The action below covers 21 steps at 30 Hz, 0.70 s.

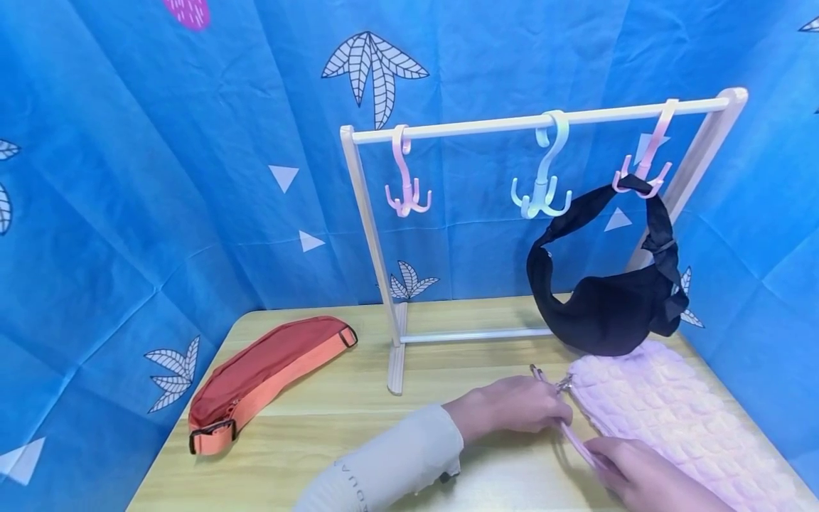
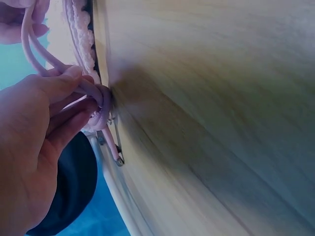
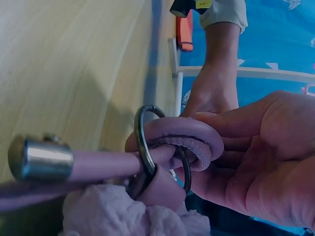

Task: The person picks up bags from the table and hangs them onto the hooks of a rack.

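A pale pink quilted plush bag (image 1: 678, 412) lies flat on the right of the table. Its mauve cord-like strap (image 1: 581, 446) runs between both hands. My left hand (image 1: 512, 405) pinches the strap near the bag's far corner; in the left wrist view the strap (image 2: 102, 105) loops by the fingertips. Farther down the strap, my right hand (image 1: 640, 466) grips it. The right wrist view shows the fingers of that hand (image 3: 266, 162) at a curled strap loop (image 3: 197, 130), which passes through a dark metal ring (image 3: 142, 140). A metal-capped strap end (image 3: 42, 158) sticks out beside it.
Behind stands a white rack (image 1: 473, 128) with two pink hooks and one blue hook (image 1: 542, 192). A black bag (image 1: 608, 313) hangs from the right pink hook (image 1: 649, 153), above the plush bag. A red waist bag (image 1: 271, 384) lies at the table's left.
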Tool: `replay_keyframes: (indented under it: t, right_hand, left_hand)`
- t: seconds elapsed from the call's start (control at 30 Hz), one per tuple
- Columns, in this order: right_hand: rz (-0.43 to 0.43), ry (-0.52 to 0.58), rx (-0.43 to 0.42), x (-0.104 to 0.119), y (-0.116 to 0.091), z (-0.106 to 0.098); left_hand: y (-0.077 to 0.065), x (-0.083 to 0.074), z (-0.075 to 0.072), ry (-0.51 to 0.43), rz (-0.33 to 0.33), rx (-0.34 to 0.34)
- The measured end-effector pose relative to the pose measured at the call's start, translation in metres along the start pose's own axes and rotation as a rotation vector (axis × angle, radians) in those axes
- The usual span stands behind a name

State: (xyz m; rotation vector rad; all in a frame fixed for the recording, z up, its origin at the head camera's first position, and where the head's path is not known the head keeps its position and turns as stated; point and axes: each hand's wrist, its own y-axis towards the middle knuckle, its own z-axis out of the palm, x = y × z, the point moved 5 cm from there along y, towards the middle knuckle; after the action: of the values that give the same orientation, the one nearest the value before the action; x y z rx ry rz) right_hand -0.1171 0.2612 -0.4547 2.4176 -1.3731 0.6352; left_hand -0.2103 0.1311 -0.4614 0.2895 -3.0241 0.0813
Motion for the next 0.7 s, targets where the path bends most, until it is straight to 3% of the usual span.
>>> replay_keyframes:
  t: [0.2,0.47,0.7]
  right_hand:
    - [-0.015,-0.021,-0.002,0.008,0.0,-0.003]
    - [0.045,0.092,0.112,0.02,0.004,-0.008]
    - [-0.03,0.02,0.052,0.028,0.002,-0.016]
  left_hand:
    - [-0.007,-0.003,-0.006,-0.02,0.025,-0.012]
    - [-0.015,-0.006,-0.017,-0.068,0.047,-0.063]
    - [-0.025,-0.005,-0.025,-0.081,0.047,-0.108]
